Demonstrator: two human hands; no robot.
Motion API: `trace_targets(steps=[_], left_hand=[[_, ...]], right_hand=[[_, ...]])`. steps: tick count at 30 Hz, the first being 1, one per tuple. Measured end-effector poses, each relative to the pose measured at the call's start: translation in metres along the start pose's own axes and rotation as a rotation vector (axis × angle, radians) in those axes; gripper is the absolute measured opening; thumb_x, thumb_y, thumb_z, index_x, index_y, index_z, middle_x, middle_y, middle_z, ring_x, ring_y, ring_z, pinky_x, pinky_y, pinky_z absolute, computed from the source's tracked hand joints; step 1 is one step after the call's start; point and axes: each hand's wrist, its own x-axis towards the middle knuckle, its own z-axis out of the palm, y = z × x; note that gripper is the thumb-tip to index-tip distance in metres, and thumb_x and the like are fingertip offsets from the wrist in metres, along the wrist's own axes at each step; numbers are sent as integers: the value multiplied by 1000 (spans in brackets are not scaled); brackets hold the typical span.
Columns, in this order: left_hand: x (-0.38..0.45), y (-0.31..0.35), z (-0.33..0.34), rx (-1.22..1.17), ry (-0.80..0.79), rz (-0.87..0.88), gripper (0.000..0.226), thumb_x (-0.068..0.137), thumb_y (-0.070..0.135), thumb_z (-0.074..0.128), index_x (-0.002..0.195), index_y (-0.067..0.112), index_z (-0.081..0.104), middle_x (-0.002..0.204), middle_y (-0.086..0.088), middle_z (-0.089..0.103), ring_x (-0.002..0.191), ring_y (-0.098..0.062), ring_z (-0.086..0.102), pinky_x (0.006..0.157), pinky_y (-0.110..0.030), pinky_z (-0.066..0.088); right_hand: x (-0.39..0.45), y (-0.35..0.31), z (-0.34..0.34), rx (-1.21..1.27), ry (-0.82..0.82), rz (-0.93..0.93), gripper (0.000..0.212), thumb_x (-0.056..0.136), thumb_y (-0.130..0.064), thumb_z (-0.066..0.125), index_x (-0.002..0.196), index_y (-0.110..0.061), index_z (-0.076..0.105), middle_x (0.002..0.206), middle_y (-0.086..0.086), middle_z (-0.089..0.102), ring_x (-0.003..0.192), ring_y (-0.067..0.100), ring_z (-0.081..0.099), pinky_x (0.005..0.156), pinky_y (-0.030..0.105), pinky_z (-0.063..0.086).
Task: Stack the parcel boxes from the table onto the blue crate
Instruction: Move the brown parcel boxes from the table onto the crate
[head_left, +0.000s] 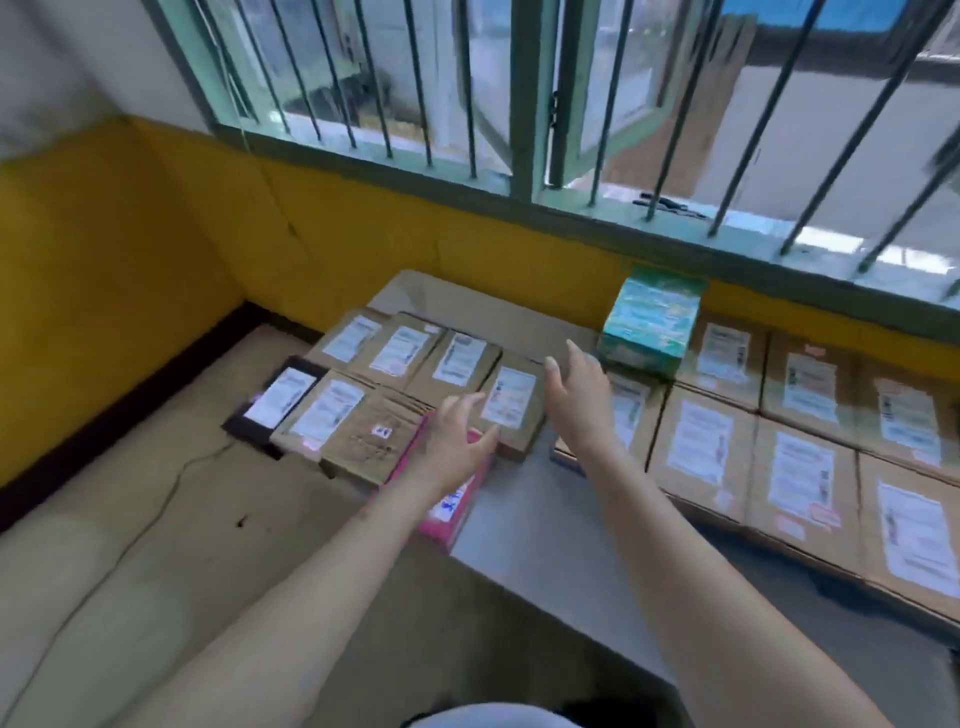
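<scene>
1. Head view, far left: small parcel boxes (363, 384) lie packed on the table (524, 514), the black one (275, 402) at the edge.
2. Left hand (457, 441), fingers spread and grasping nothing, hovers beside a labelled box (511, 410); best to press its left side.
3. Right hand (576, 400), likewise released, should clamp the opposite side, then lift level.
4. Larger boxes (800, 452) sit right; a blue edge (563, 460) beneath may be the crate.
</scene>
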Motion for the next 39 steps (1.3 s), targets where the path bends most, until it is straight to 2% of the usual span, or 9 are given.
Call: trace_targets(steps=[8,11,16,26,29,32,35,37,39], left_hand=[[27,-110,-96,3,34,-181,55,92,44,56,142,26,43,143,-3,40,127,-23,48,105,-39,42],[55,-142,-116,-24,45,-241,56,94,45,54,145,25,40,147,-2,37,134,-20,41,107,-33,35],[112,-195,-158,68,4,-333,57,94,45,51,146,27,38,147,1,36,130,-20,43,95,-33,41],[237,-307,-215,50,-32,-464,55,89,38,60,140,23,45,136,-4,45,119,-21,53,98,-40,47],[285,-342,-214,26,-81,-456,54,90,35,60,140,19,46,136,-6,46,117,-22,54,96,-34,44],[328,-370,-210,-9,-176,-474,53,91,36,60,139,18,48,137,-10,48,117,-26,55,99,-38,46],[360,-390,-204,-16,-326,-505,55,92,37,59,141,16,44,139,-12,49,118,-29,56,97,-34,46],[372,-399,-198,-21,-440,-528,61,93,38,58,145,12,39,145,-13,47,126,-31,51,100,-35,42],[378,-403,-195,8,-570,-540,67,93,39,59,148,8,35,149,-13,44,132,-31,46,103,-36,40]], right_hand=[[26,-111,117,-1,-135,-100,56,104,-37,37,152,-9,33,154,11,39,143,25,33,117,41,28],[62,-133,157,6,-185,-117,56,104,-37,37,152,-8,32,155,11,38,144,25,31,117,41,27],[140,-160,227,17,-282,-57,60,103,-41,37,154,-12,28,156,10,35,144,27,32,116,44,30],[249,-207,337,-412,-463,-80,50,95,-34,53,139,-12,44,137,14,51,123,33,50,99,45,42],[269,-205,369,-585,-510,-101,68,89,-45,62,146,-18,37,141,14,50,127,34,47,106,49,35],[278,-199,400,-753,-606,-101,104,78,-59,71,157,-22,14,160,14,25,145,35,27,118,57,17],[285,-192,427,-884,-667,-81,124,70,-63,76,158,-21,-1,164,18,5,151,38,8,119,60,5],[291,-187,441,-908,-672,-23,132,68,-64,77,157,-20,-9,163,21,4,150,40,6,118,61,1],[298,-182,448,-902,-668,34,136,65,-65,79,157,-19,-11,160,23,17,148,41,16,117,62,0]])
